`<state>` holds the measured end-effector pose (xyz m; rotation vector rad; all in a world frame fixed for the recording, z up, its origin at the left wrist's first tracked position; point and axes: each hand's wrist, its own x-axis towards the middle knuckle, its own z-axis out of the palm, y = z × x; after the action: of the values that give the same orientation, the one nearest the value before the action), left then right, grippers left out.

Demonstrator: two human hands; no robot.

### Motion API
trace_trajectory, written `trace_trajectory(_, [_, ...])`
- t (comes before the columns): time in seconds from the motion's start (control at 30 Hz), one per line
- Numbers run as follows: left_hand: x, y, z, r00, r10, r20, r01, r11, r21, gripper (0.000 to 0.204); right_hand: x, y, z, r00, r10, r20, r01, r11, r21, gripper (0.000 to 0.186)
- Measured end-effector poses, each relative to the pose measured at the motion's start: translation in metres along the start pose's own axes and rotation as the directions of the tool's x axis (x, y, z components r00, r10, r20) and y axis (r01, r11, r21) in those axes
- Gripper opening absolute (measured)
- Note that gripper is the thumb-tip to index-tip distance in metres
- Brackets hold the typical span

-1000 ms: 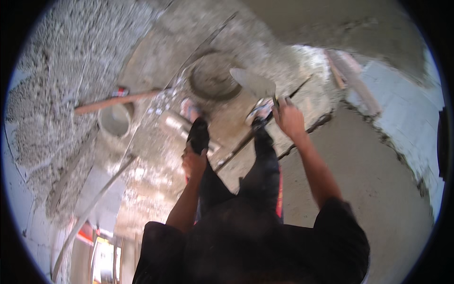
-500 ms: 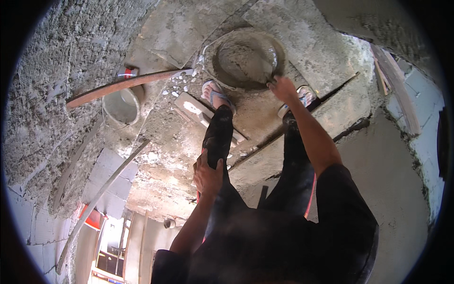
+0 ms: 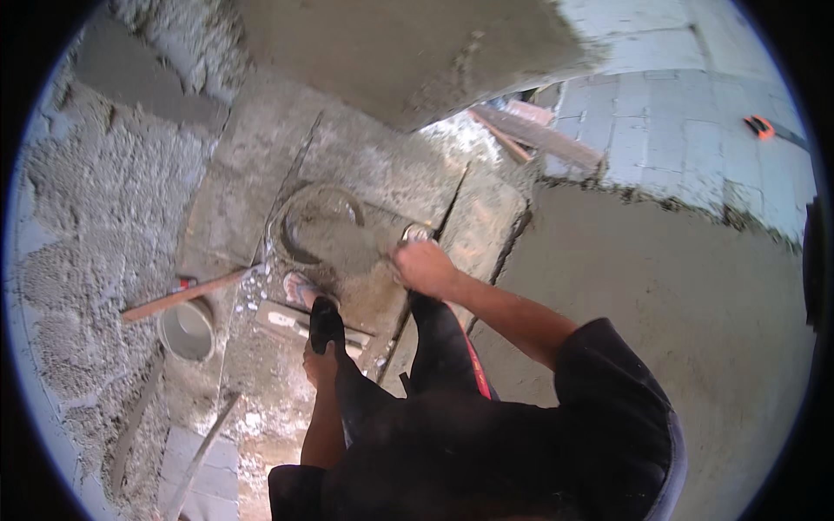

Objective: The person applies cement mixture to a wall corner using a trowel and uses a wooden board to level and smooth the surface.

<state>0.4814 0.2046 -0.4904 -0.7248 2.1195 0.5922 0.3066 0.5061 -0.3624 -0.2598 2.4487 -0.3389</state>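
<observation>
My right hand (image 3: pixel 423 268) is raised in front of my right knee, its fingers closed round what looks like a trowel handle. From it a heap of wet grey mortar (image 3: pixel 352 249) extends leftward, hiding most of the blade. Below and behind lies a round basin (image 3: pixel 291 227) of mortar on the floor, its near right rim covered by the load. My left hand (image 3: pixel 320 365) rests against my left knee with the thumb apart; some fingers are hidden. Beside my left foot is a long wooden float (image 3: pixel 282 318).
At left a bucket (image 3: pixel 186 332) stands by a reddish wooden strip (image 3: pixel 182 296). A pole (image 3: pixel 201 456) slants at lower left. Smooth grey plaster (image 3: pixel 643 295) spans the right side, bordering pale blockwork (image 3: pixel 669 130) with an orange-and-black tool (image 3: pixel 759 128). Planks (image 3: pixel 543 137) lie at the far right.
My right hand has risen from the basin's rim, bringing up a load of mortar. My view has swung to the right, showing more plaster. My left hand stays at my left knee.
</observation>
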Motion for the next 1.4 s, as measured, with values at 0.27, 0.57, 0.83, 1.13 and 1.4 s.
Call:
trace_trajectory(0.27, [0.029,-0.073,0.012,1.0,-0.008,0.005,0.009,0.902,-0.431,0.087,-0.127,-0.023,-0.225,0.841,-0.391,0.375,0.169,0.847,0.503,0.031])
trace_trajectory(0.57, [-0.005,-0.141,0.038,0.97,-0.209,0.12,0.237,0.738,-0.632,0.088,-0.197,0.034,-0.378,0.837,0.504,-0.213,-0.47,0.862,0.191,0.048])
trace_trajectory(0.83, [0.005,-0.012,0.037,0.98,0.2,0.027,-0.199,0.98,-0.011,0.095,-0.091,0.056,-0.116,0.964,0.265,-0.019,-0.265,0.964,-0.026,0.029])
trace_trajectory(1.13, [0.004,0.055,-0.013,0.998,-0.068,-0.012,0.068,0.95,0.303,0.082,0.226,0.115,0.194,0.978,0.208,-0.028,-0.209,0.965,-0.156,0.019])
trace_trajectory(1.4, [0.012,0.042,-0.009,0.998,-0.069,-0.006,0.068,0.96,0.271,0.077,0.175,0.103,0.269,0.997,0.069,-0.043,-0.061,0.985,0.161,0.03])
